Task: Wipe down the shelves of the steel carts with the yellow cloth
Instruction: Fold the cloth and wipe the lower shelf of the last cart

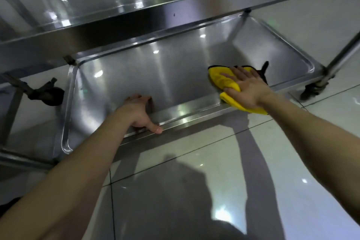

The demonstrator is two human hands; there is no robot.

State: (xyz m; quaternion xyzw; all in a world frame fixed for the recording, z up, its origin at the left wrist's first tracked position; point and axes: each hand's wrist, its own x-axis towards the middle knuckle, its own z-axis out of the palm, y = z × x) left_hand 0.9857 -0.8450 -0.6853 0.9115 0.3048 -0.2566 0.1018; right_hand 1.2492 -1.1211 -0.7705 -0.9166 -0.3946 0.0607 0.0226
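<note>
The right hand [246,85] lies flat, fingers straight, pressing the yellow cloth [220,79] onto the cart's bottom shelf [155,76] at its front rim [187,112], right side. The left hand [139,112] grips that rim further left, thumb outside

The head view looks steeply down from close above the bottom shelf [155,76].

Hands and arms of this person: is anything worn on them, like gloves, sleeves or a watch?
Nothing is worn that the head view shows. The left hand and right hand are bare, with no gloves, rings, watch or wristband. The left arm and right arm are uncovered all the way to the picture's edge, and no sleeve appears.
</note>
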